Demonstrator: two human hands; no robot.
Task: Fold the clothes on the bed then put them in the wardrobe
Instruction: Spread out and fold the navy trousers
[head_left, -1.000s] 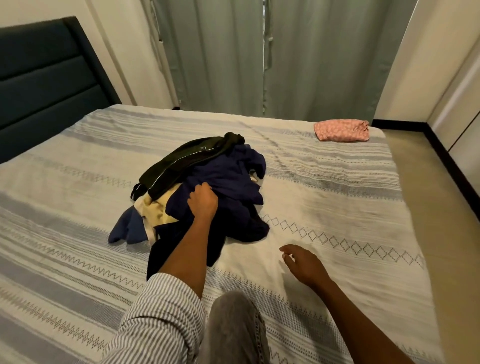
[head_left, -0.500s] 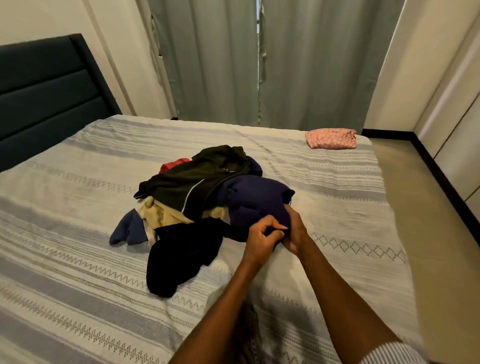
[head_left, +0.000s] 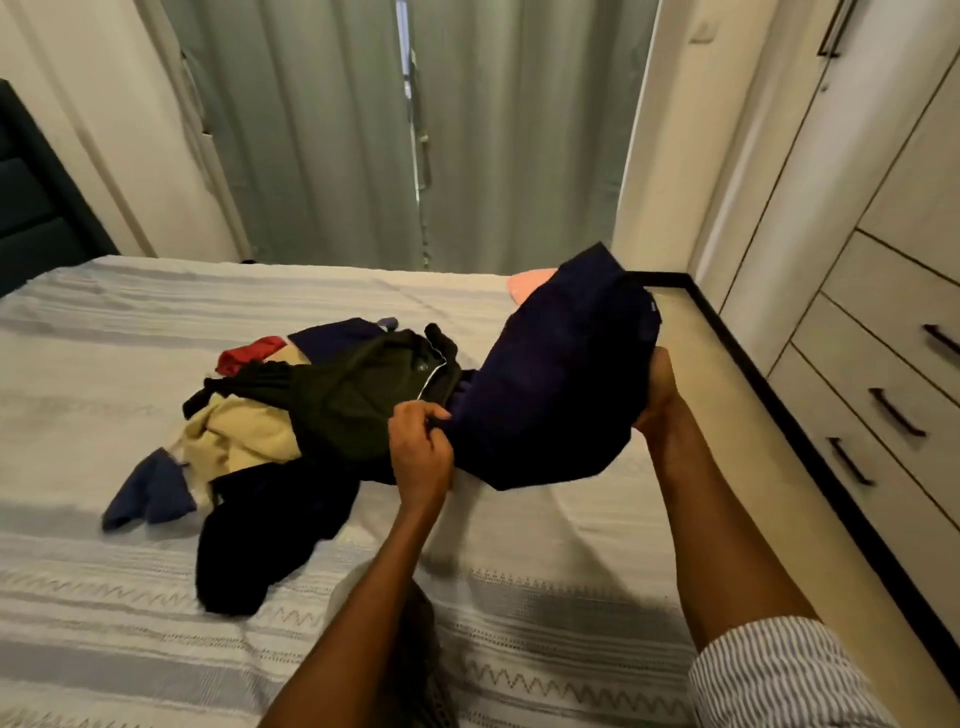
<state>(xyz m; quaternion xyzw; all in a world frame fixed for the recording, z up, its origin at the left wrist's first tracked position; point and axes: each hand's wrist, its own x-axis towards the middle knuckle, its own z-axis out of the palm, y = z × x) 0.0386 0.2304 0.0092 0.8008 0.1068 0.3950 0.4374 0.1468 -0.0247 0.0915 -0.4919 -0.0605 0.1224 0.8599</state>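
Clothes (head_left: 311, 431) lay in a loose heap near the middle of the bed (head_left: 104, 332), which wore a pale striped cover with zigzag bands. In the heap a dark green piece (head_left: 358, 410) sat on top, with a cream piece (head_left: 244, 436) to its left, a red scrap (head_left: 249, 353) behind that, a blue piece (head_left: 145, 493) at the left edge and a black piece (head_left: 260, 535) trailing toward the near side.

Both hands held 1 navy garment (head_left: 556, 389), lifted off the cover to the right of the heap and still touching it at the lower left. The left hand (head_left: 421, 452) pinched the garment's lower left edge between thumb and curled fingers. The right hand (head_left: 657, 395) gripped its right side from beneath, fingers hidden behind the cloth, so the exact hold was hard to read. The garment hung bunched between them, its top corner raised toward the far end of the bed.

Behind that corner a pink item (head_left: 527, 283), probably folded cloth, showed only a small part at the bed's far right. Grey-green curtains (head_left: 363, 130) hung beyond the bed, and a dark headboard (head_left: 31, 208) stood at the left. Along the right wall stood a pale wardrobe (head_left: 883, 260) with dark-handled drawers (head_left: 893, 410), separated from the bed by a strip of floor (head_left: 737, 415). A striped sleeve (head_left: 779, 675) covered the right arm at the lower edge.
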